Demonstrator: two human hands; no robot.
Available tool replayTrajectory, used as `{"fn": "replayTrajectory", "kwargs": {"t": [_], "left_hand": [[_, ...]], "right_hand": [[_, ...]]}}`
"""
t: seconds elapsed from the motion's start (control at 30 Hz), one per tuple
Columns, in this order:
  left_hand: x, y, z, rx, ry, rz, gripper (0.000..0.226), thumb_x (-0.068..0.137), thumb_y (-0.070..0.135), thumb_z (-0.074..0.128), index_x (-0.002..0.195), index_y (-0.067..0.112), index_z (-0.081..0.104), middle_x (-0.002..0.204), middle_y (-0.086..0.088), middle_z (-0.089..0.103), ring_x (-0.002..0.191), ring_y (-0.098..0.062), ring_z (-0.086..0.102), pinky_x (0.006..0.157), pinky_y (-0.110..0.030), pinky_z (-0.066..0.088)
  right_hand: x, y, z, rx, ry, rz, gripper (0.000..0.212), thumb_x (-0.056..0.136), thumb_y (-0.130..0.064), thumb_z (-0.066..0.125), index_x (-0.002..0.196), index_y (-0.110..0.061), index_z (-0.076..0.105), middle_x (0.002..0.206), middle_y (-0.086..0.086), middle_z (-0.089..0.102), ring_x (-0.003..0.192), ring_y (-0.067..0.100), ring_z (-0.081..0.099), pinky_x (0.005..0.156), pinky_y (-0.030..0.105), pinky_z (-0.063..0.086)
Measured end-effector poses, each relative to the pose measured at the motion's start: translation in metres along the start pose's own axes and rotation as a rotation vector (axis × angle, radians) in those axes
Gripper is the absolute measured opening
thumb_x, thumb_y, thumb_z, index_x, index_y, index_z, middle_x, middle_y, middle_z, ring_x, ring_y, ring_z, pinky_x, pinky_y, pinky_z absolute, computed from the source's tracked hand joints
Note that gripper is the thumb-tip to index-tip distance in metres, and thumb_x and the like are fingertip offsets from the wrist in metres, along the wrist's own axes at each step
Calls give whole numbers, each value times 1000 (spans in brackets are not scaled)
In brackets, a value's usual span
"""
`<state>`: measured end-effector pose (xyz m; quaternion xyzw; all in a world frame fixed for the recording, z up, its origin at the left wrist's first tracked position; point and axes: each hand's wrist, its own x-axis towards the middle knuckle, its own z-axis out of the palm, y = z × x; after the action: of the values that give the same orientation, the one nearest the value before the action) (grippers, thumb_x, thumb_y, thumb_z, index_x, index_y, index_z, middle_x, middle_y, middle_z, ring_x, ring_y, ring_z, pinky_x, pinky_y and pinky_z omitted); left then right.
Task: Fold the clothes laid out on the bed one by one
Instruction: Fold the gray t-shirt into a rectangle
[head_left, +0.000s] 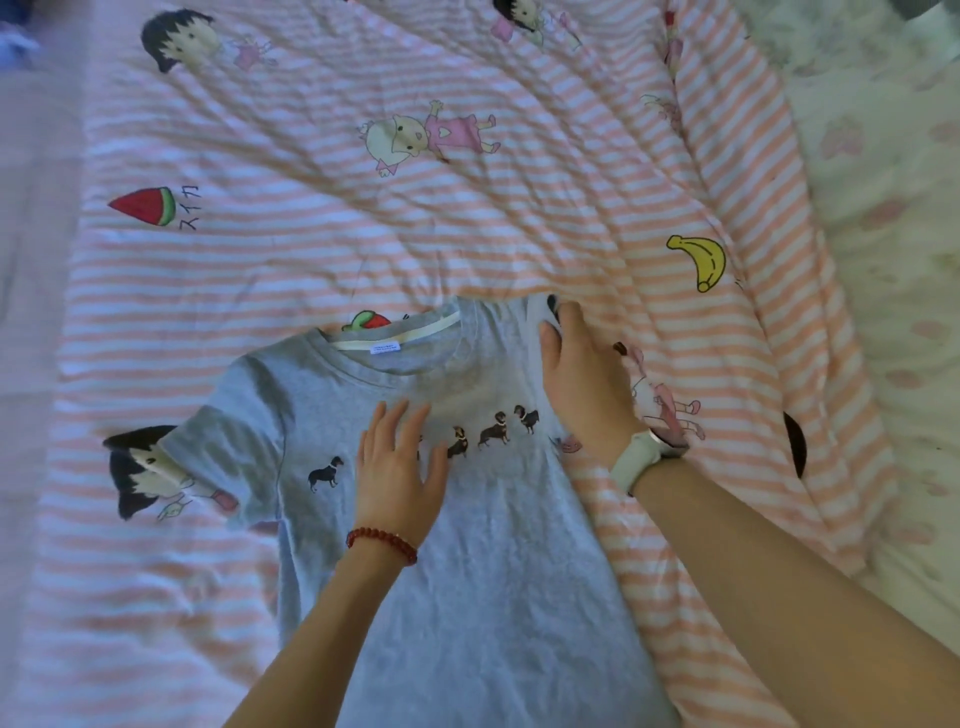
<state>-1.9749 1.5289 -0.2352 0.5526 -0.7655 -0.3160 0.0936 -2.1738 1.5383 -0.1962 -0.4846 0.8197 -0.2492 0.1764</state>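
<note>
While the grey T-shirt (467, 545) lies face up and spread along the near part of the bed (467, 223), collar away from the person, the fold looks to be at its first stage: the sleeve side under the right hand appears already turned in, and the other short sleeve (223, 457) is out flat on the striped quilt. Her left hand (400, 467) rests palm down on the chest with fingers straight and slightly spread, pinning the cloth over a printed row of small dogs (493, 428). Her right hand (582, 379), a pale watch (644, 457) on its wrist, lies flat along the shoulder edge, fingers extended towards the collar, pressing rather than pinching as far as I can tell. Next, I would judge, the free sleeve wants bringing across to match, keeping the chest held so the cloth does not drag. A white tag (385, 347) sits inside the neckline, its print too small to read; beside a watermelon slice (143, 206) on the quilt are three handwritten-looking characters I cannot make out with confidence
</note>
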Motion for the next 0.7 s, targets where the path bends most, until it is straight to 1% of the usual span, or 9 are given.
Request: {"fn": "replayTrajectory", "kwargs": {"t": [0.07, 0.13, 0.2, 0.27, 0.37, 0.47, 0.53, 0.63, 0.7], "left_hand": [[-11, -17, -16, -38, 92, -65, 39, 89, 10, 59, 127, 6, 53, 139, -17, 43, 135, -34, 32, 108, -50, 31], [-19, -36, -32, -76, 205, -144, 36, 86, 5, 60, 122, 2, 56, 133, -21, 45, 125, -38, 42, 102, -52, 37], [-26, -57, -47, -83, 312, -235, 34, 85, 3, 61, 119, -1, 58, 129, -25, 46, 121, -41, 42, 100, -51, 37], [-31, -76, -57, -91, 389, -339, 35, 85, 4, 62, 118, -3, 57, 127, -27, 46, 121, -41, 40, 99, -47, 36], [-40, -91, -61, -72, 425, -428, 37, 84, 2, 62, 119, -5, 55, 126, -28, 47, 122, -42, 39, 100, -41, 28], [-47, -86, -53, 24, 314, -425, 46, 84, 10, 62, 128, 5, 51, 140, -19, 40, 132, -38, 29, 106, -47, 22], [-50, -76, -42, 156, 195, -302, 52, 84, 19, 63, 133, 12, 48, 146, -15, 34, 139, -34, 22, 109, -49, 14], [-50, -60, -23, 275, 14, -90, 56, 88, 33, 56, 140, 21, 40, 153, -9, 24, 143, -30, 11, 113, -49, 3], [-46, -48, -11, 267, -49, -44, 54, 91, 36, 51, 141, 21, 38, 154, -7, 22, 144, -29, 8, 113, -50, 0]], "right_hand": [[-2, -26, 14, 167, -200, -19, 31, 100, -29, 37, 124, -9, 43, 70, -2, 52, 53, 18, 50, 44, 30, 35], [-9, -41, 29, 167, -358, -42, 37, 99, -27, 40, 131, -9, 45, 93, 9, 62, 75, 23, 60, 68, 39, 50], [-21, -46, 39, 147, -217, -98, 28, 97, -13, 44, 120, -2, 57, 102, 17, 62, 91, 29, 58, 79, 43, 47], [-33, -41, 45, 43, -1, -122, 24, 91, -3, 48, 110, 2, 62, 101, 19, 61, 94, 36, 55, 78, 46, 46], [-53, -27, 53, -197, -62, -60, 34, 90, -8, 49, 122, -2, 55, 120, 17, 55, 108, 36, 48, 86, 45, 39], [-76, -13, 57, -356, -211, -68, 42, 90, -13, 48, 131, -1, 47, 127, 16, 51, 117, 34, 45, 95, 44, 35], [-91, -4, 58, -392, -274, -165, 45, 88, -9, 49, 131, 5, 47, 125, 20, 54, 117, 37, 49, 98, 46, 39], [-110, 5, 57, -468, -439, -236, 53, 95, -15, 42, 143, 2, 27, 148, 17, 32, 139, 31, 29, 115, 41, 20], [-119, 9, 50, -408, -417, -287, 53, 89, -8, 55, 137, 5, 37, 143, 20, 40, 133, 33, 38, 112, 44, 22]]}}
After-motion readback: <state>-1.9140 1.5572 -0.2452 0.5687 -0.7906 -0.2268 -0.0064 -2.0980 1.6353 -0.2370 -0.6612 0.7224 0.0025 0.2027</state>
